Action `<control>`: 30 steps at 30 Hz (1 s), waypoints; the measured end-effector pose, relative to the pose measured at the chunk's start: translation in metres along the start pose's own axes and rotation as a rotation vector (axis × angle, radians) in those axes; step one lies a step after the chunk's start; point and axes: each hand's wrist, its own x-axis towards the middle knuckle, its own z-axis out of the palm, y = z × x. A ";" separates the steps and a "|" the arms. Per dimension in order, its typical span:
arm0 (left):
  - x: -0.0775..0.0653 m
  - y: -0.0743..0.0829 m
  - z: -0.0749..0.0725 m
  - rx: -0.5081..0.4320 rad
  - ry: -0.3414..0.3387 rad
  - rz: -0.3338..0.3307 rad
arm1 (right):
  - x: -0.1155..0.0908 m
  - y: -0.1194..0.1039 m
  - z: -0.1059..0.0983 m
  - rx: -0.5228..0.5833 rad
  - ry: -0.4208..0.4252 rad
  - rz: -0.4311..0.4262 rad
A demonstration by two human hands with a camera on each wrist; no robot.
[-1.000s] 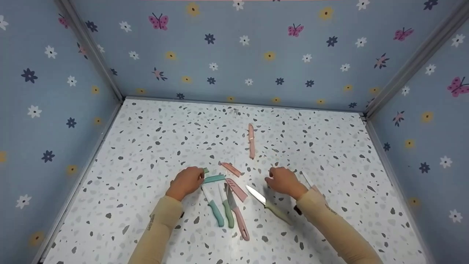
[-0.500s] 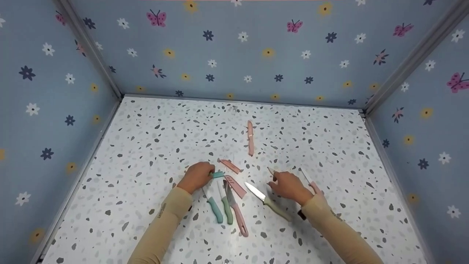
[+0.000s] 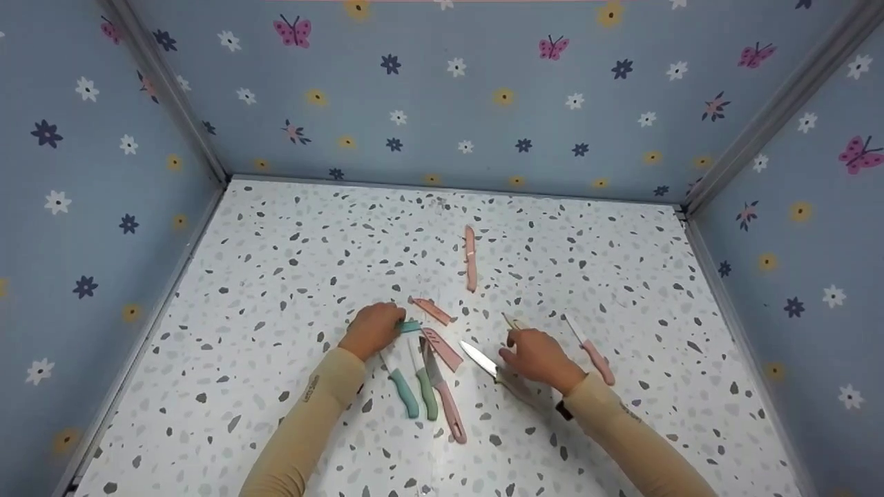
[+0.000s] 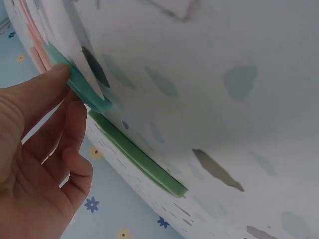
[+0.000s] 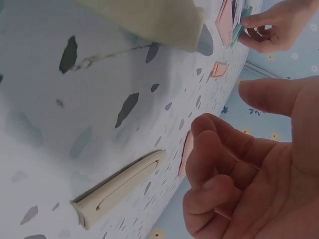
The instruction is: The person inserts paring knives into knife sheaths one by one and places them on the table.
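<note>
My left hand (image 3: 373, 327) pinches a teal knife sheath (image 4: 82, 84) between thumb and fingers, low over the table. Beside it in the left wrist view lies a green sheath (image 4: 137, 154). Just below, a teal-handled knife (image 3: 405, 393), a green-handled knife (image 3: 426, 395) and a pink-handled knife (image 3: 452, 413) lie close together. My right hand (image 3: 542, 357) hovers with fingers loosely bent and thumb apart, holding nothing. Near its fingertips rests a cream sheath (image 5: 122, 186). Under this hand is a knife with a pale green handle, its blade (image 3: 478, 356) pointing up-left.
Two pink sheaths, one small (image 3: 433, 311) and one larger with slots (image 3: 442, 348), lie between the hands. Farther back is a pink knife in its sheath (image 3: 471, 259). Another pink-handled knife (image 3: 597, 361) lies to the right. Patterned walls (image 3: 442, 90) enclose the table.
My left hand has moved right onto the teal sheath and now grips it. My right hand has drawn back slightly, leaving the cream sheath visible past its fingertips.
</note>
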 end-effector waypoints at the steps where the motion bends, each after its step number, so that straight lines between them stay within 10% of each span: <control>1: 0.000 0.000 -0.001 -0.006 -0.007 -0.005 | 0.000 -0.001 0.001 0.000 0.005 0.000; 15: 0.001 -0.008 -0.005 -0.058 -0.019 -0.044 | 0.006 -0.016 0.009 0.015 0.016 -0.031; 30: -0.030 -0.042 -0.020 -0.229 0.040 -0.206 | 0.016 -0.060 0.037 0.094 0.045 -0.276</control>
